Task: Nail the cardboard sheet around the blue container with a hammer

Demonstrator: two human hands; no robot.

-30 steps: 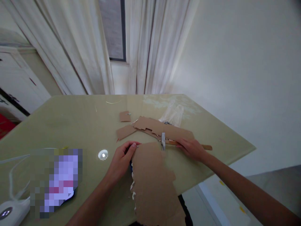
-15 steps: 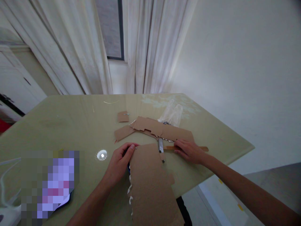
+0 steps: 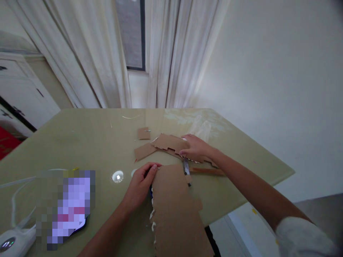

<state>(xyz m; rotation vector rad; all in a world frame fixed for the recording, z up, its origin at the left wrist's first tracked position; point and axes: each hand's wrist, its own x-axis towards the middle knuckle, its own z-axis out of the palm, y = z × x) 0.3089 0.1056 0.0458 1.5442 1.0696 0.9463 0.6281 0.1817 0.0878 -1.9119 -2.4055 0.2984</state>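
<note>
A large brown cardboard piece [image 3: 175, 210] with a ragged white left edge runs toward me over the table's front. My left hand [image 3: 142, 180] holds its upper left corner, thumb on top, fingers curled at the edge. Something dark blue shows slightly beneath that edge. Farther back, my right hand [image 3: 199, 148] rests over a torn cardboard strip [image 3: 171, 142], thumb and fingers spread across it; what lies under the palm is hidden. Between them is a hammer [image 3: 206, 171] with a wooden handle and metal head, the handle's end covered by my right forearm.
A small cardboard square [image 3: 144, 133] bears a thin metal bit. A clear plastic bag [image 3: 202, 128] lies behind my right hand. At left are a phone with a blurred-out screen [image 3: 72, 207] and a white device with a cable [image 3: 18, 239]. The table's right edge [image 3: 268, 187] slants away.
My right hand has let go of the hammer handle and moved up and left onto the torn strip. My left hand keeps its hold on the large cardboard. The view has shifted slightly.
</note>
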